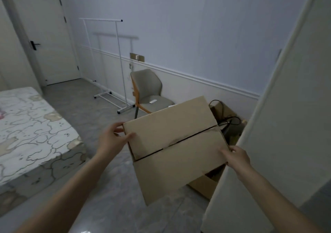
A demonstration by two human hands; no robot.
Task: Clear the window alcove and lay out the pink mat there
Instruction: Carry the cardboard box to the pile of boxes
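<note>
A closed brown cardboard box (177, 147) is held in the air in front of me, its top flaps meeting along a dark seam. My left hand (112, 138) grips its left edge, thumb on top and fingers curled round the corner. My right hand (238, 156) grips its right edge near the white wall corner. No pink mat and no window alcove are in view.
A second open cardboard box (222, 111) with black cables stands on the floor behind and below the held one. A grey chair (148, 89) and a white clothes rack (118, 57) stand along the wall. A mattress (30, 129) lies left. A white wall corner (279, 125) stands right.
</note>
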